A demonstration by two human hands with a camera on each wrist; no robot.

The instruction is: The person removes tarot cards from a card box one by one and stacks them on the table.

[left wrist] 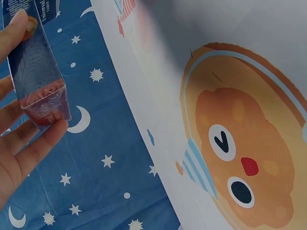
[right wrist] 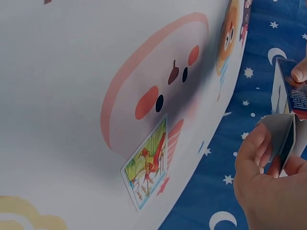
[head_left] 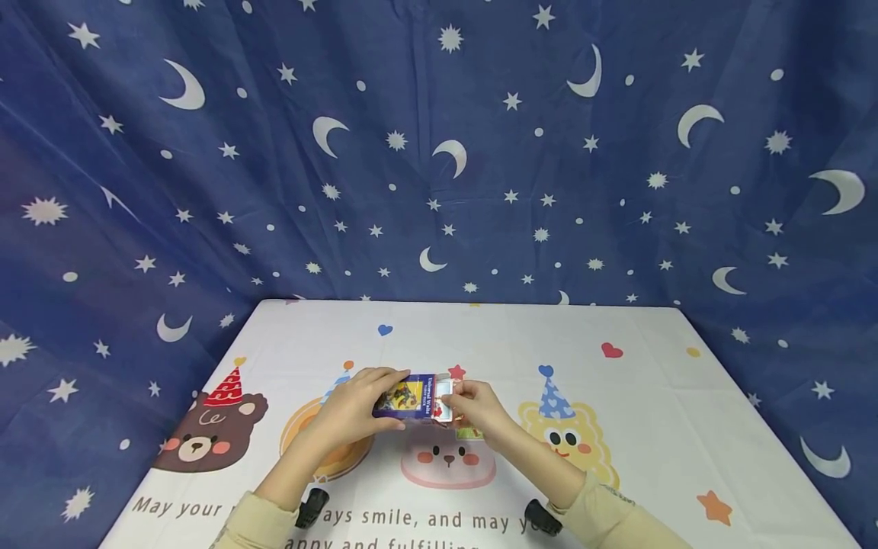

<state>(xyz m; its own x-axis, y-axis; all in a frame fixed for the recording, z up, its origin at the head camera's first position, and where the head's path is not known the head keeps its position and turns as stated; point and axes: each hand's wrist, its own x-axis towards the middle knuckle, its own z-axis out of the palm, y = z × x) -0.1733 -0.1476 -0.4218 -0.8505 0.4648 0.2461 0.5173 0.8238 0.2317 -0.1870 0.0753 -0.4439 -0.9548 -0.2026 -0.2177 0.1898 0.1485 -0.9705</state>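
My left hand (head_left: pixel 357 404) grips a blue tarot card box (head_left: pixel 405 396) with a yellow picture and "Universal Waite" lettering. The left wrist view shows the thumb on one face of the box (left wrist: pixel 36 62) and fingers under its reddish, clear-wrapped end. At the box's other end, my right hand (head_left: pixel 480 408) pinches white-bordered tarot cards (head_left: pixel 443 396) that stick partly out of the opening; how many cannot be told. Pale open flaps (right wrist: pixel 276 127) show around its fingers in the right wrist view. Beneath that hand, a single picture card (right wrist: pixel 148 163) lies on the table.
A white tablecloth (head_left: pixel 658 427) printed with cartoon animals, hearts and lettering covers the table. Behind it hangs a dark blue curtain (head_left: pixel 384 252) with moons and stars. Black wrist devices (head_left: pixel 312 507) sit by both sleeves.
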